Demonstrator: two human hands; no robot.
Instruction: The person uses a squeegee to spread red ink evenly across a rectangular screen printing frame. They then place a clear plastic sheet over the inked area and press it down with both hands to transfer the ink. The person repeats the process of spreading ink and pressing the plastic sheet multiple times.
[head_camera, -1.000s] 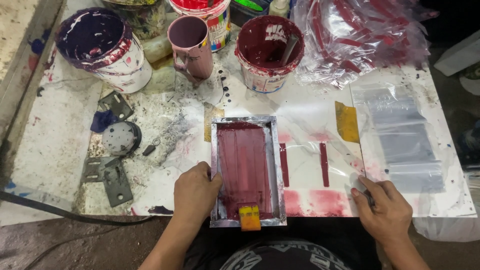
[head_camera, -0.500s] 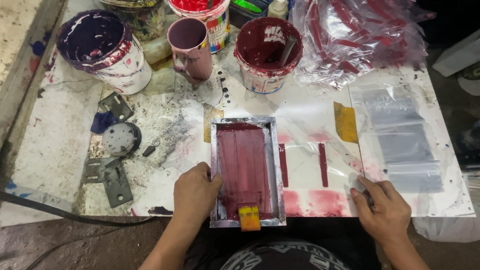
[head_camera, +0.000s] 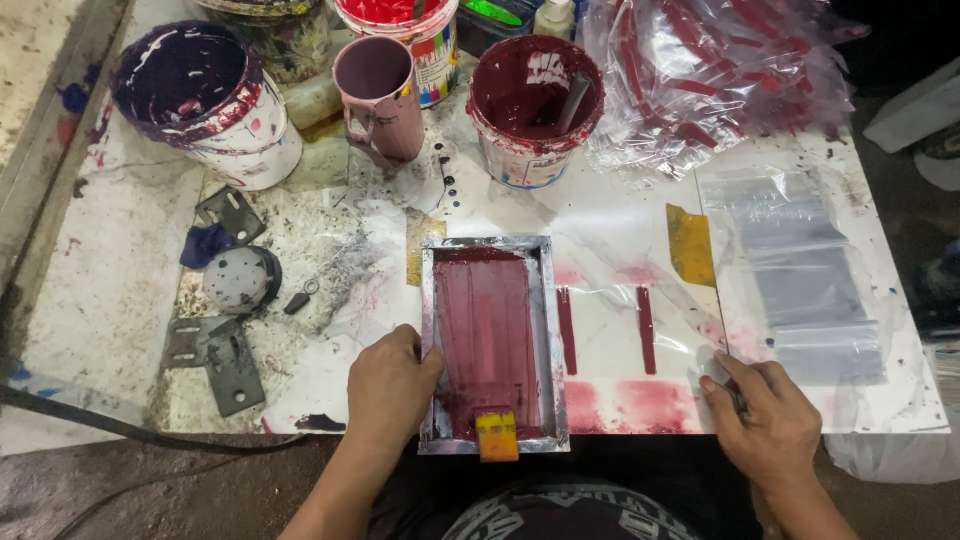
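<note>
Left hand (head_camera: 388, 385) grips the left edge of the metal-framed screen (head_camera: 492, 345) at lower centre of the counter (head_camera: 120, 300), right hand (head_camera: 770, 425) pinches a clear plastic bag (head_camera: 800, 290) at lower right, maroon paint bucket (head_camera: 535, 105) above.

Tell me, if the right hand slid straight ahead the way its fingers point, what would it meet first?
Probably the stack of clear plastic bags: the right hand points up and slightly left, fingertips already at the stack's near corner.
</note>
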